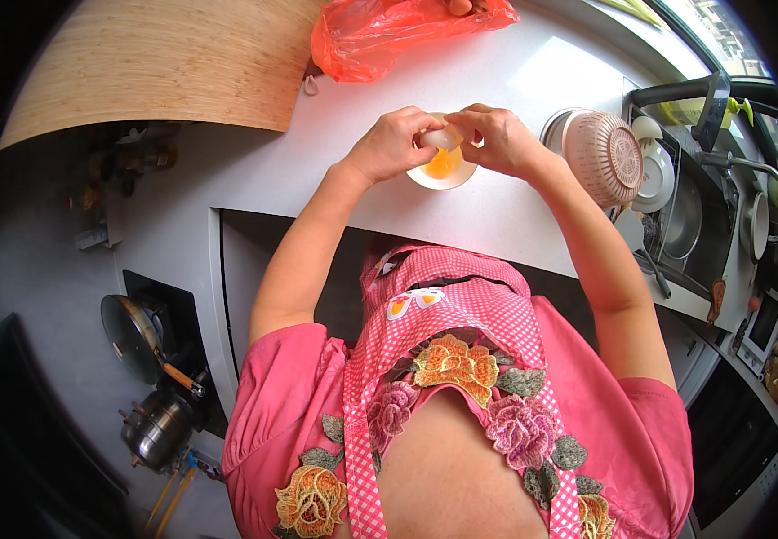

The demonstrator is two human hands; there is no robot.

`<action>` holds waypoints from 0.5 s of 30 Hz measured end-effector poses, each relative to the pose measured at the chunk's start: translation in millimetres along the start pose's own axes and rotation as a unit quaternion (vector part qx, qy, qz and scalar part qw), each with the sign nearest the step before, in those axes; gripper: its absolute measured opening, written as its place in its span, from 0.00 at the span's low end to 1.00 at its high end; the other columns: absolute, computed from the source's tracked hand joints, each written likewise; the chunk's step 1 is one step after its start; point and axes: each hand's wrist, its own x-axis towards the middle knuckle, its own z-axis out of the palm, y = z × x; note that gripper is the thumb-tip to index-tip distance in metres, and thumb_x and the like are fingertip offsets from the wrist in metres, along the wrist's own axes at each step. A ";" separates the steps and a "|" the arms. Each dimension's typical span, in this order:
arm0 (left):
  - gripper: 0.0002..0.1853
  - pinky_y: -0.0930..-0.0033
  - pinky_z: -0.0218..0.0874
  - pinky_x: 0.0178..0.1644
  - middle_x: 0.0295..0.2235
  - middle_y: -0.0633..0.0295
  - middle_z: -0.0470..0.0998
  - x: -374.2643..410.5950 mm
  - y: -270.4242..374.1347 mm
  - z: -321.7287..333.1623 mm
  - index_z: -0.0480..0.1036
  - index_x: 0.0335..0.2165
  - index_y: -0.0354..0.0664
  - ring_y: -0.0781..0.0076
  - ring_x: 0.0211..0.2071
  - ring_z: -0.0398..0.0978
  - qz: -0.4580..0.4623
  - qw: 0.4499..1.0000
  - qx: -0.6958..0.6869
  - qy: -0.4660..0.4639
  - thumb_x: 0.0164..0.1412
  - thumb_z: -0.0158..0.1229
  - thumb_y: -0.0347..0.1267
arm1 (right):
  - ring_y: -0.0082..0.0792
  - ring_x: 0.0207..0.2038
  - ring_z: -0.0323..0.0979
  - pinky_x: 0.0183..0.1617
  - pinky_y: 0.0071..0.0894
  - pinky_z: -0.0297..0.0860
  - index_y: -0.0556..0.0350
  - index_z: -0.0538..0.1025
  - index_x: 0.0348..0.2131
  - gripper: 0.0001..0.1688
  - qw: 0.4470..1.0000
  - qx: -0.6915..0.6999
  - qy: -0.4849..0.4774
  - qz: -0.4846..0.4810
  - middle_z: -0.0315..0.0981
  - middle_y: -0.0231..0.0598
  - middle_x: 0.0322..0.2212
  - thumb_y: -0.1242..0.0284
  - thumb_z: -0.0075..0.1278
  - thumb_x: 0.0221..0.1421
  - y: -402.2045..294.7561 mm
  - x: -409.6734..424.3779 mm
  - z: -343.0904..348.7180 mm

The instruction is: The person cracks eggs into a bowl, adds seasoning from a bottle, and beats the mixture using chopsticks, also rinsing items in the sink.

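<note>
Over a small white bowl [441,185], my left hand [392,143] and my right hand [502,140] meet with fingertips pinched on a cracked eggshell [437,139]. The shell is pale, with its inner side partly hidden by my fingers. Orange-yellow egg [443,166] lies inside the bowl, beneath the shell. My fingers and the shell cover the bowl's far part. The bowl rests on a white countertop [375,205] near its front edge.
A red plastic bag [368,40] lies at the back, near a wooden cabinet panel [180,60]. To the right are a pink colander [598,155] and a sink [684,215] with dishes. A lidded pan [129,333] and steel pot [157,431] stand on the left.
</note>
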 end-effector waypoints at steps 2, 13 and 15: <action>0.16 0.75 0.68 0.34 0.30 0.60 0.74 1.3 6.4 -3.7 0.74 0.37 0.37 0.74 0.28 0.74 -0.010 1.000 -0.029 -0.003 0.44 0.60 0.24 | 0.40 0.29 0.75 0.36 0.31 0.72 0.62 0.75 0.40 0.23 1.000 0.002 -0.010 -0.013 0.75 0.46 0.31 0.80 0.52 0.37 2.3 2.4 -5.4; 0.17 0.76 0.68 0.34 0.31 0.59 0.76 5.5 15.0 -12.3 0.71 0.41 0.32 0.76 0.28 0.74 -0.164 0.921 -0.353 -0.029 0.51 0.59 0.27 | 0.23 0.27 0.72 0.32 0.18 0.67 0.64 0.72 0.42 0.22 0.864 0.421 -0.124 0.248 0.73 0.40 0.29 0.69 0.45 0.49 23.7 5.7 -21.4; 0.17 0.77 0.67 0.33 0.30 0.59 0.76 2.6 14.5 -13.5 0.71 0.40 0.32 0.77 0.27 0.74 -0.189 0.901 -0.390 -0.023 0.52 0.60 0.29 | 0.23 0.27 0.72 0.33 0.18 0.68 0.64 0.71 0.43 0.21 0.826 0.484 -0.123 0.260 0.73 0.39 0.28 0.71 0.44 0.49 23.7 2.2 -18.4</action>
